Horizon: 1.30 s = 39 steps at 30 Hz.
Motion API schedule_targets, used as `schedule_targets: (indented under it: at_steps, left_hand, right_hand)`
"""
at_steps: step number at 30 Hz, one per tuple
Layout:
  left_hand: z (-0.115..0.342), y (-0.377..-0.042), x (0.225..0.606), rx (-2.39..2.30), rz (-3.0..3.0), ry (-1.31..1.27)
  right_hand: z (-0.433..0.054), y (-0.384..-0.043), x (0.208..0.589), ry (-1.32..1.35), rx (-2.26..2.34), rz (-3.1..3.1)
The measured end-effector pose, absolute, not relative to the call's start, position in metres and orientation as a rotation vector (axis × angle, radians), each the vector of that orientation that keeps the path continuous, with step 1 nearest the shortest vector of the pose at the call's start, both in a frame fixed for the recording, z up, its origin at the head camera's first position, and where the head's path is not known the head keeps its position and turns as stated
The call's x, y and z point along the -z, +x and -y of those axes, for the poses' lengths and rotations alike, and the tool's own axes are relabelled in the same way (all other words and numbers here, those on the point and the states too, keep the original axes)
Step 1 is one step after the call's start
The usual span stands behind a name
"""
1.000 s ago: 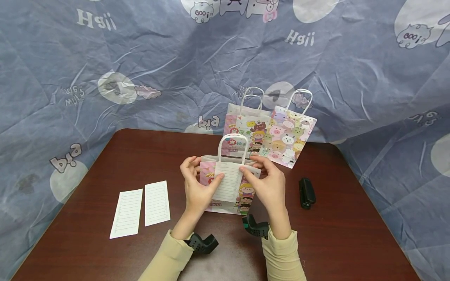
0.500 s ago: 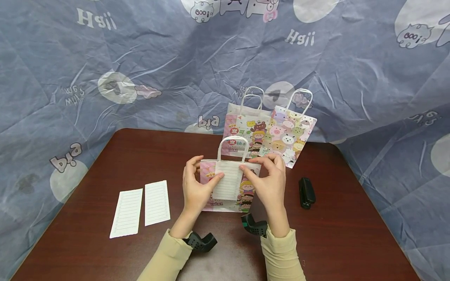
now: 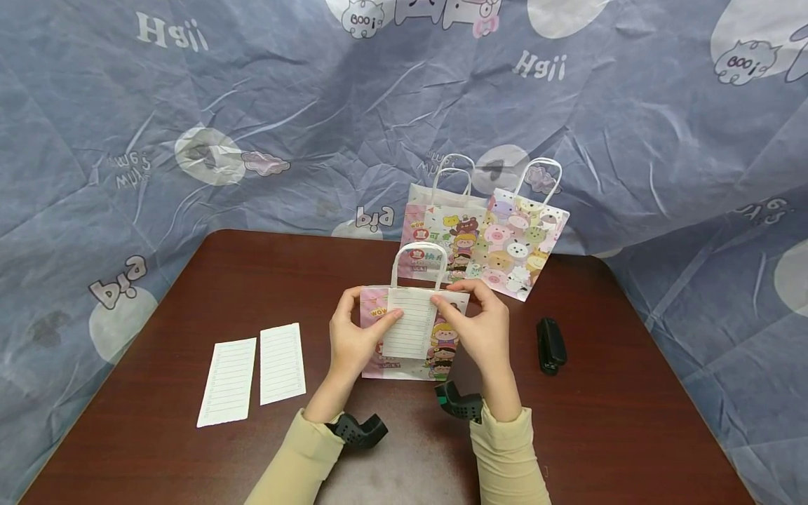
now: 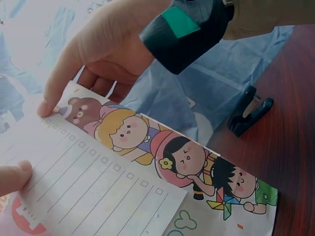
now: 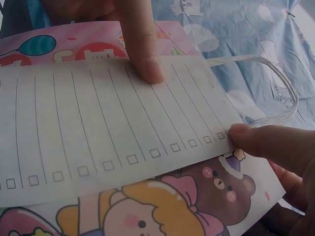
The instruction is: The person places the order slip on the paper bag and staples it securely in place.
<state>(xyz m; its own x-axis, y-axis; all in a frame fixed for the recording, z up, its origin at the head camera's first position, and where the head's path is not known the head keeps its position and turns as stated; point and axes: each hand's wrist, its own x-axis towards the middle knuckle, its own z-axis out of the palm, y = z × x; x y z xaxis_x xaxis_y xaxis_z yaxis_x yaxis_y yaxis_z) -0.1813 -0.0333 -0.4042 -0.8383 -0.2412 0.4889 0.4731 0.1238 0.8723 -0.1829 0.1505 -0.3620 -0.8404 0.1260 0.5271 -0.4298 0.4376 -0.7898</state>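
A small paper gift bag point(image 3: 379, 368) with cartoon figures and white twisted handles is held up over the middle of the table. Against its front lies a lined checklist sheet point(image 3: 409, 330), its top edge near the bag's rim. My left hand point(image 3: 353, 337) grips the bag's left side, thumb pressing the sheet and fingers behind. On the other side my right hand point(image 3: 486, 326) pinches sheet and bag near the top right corner. In the right wrist view both thumbs lie flat on the sheet point(image 5: 98, 123); the fingers behind the bag are mostly hidden.
Two more lined sheets point(image 3: 227, 382) lie at the left of the table point(image 3: 189, 301). A black stapler point(image 3: 551, 346) lies at the right. Further gift bags point(image 3: 517, 242) lean at the back against a blue patterned cloth point(image 3: 315, 119).
The bag's mouth, gaping a second ago, is now pressed flat between my hands. My left fingers have shifted slightly along the rim. The sheet stays against the front.
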Motion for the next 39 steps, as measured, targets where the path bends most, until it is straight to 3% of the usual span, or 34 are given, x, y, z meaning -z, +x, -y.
schedule_targets:
  at_steps: [6,25,39]
  left_hand:
    - [0.036,-0.171,0.385,1.949,1.888,-0.232]
    - [0.043,-0.176,0.39,2.113,1.935,-0.32]
    - [0.043,-0.177,0.389,2.152,1.908,-0.337]
  right_hand:
    - [-0.152,-0.183,0.361,0.272,-1.462,2.192]
    - [-0.156,-0.183,0.362,0.458,-1.442,2.253]
    - [-0.152,-0.176,0.348,0.453,-1.454,2.29]
